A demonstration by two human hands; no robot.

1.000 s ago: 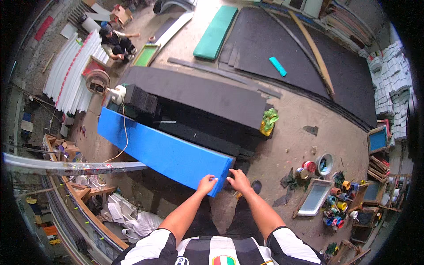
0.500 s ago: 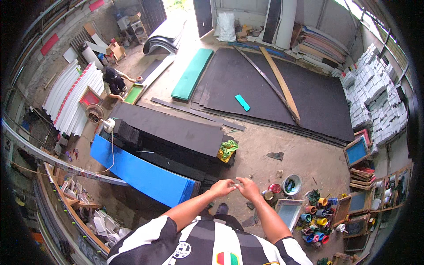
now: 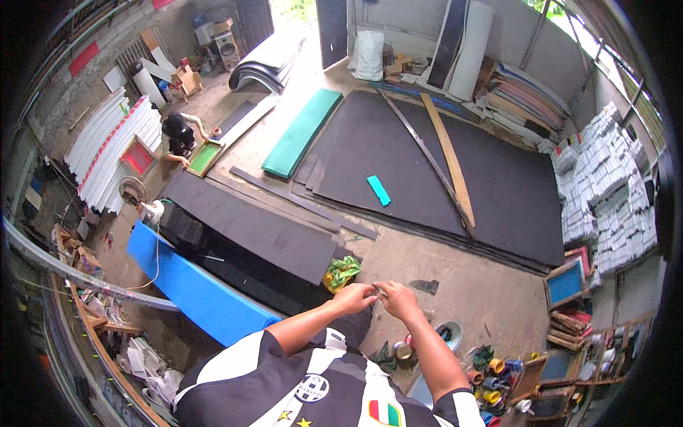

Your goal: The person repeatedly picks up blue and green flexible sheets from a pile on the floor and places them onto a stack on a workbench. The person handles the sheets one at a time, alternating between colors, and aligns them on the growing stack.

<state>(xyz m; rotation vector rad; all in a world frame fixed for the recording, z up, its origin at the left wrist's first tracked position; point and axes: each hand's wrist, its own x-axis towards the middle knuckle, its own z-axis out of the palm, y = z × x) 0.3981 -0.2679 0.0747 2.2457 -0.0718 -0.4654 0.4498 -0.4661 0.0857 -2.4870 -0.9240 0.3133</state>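
Standing over a cluttered workshop floor, a person in a black-and-white striped shirt (image 3: 284, 388) brings both hands together in front of the chest. The left hand (image 3: 356, 297) and right hand (image 3: 397, 299) meet at the fingertips, pinched on something too small to make out between them. Neither hand touches the long blue foam sheet (image 3: 196, 288), which lies on the floor well to the lower left, beside a stack of black foam sheets (image 3: 249, 235). A green and yellow rag (image 3: 341, 272) sits on the floor just past the left hand. Farther off lie a green foam mat (image 3: 302, 133), wide black sheets (image 3: 427, 164) with a small teal block (image 3: 378, 190), and a wooden plank (image 3: 448, 160). Another person (image 3: 178, 135) crouches at upper left.
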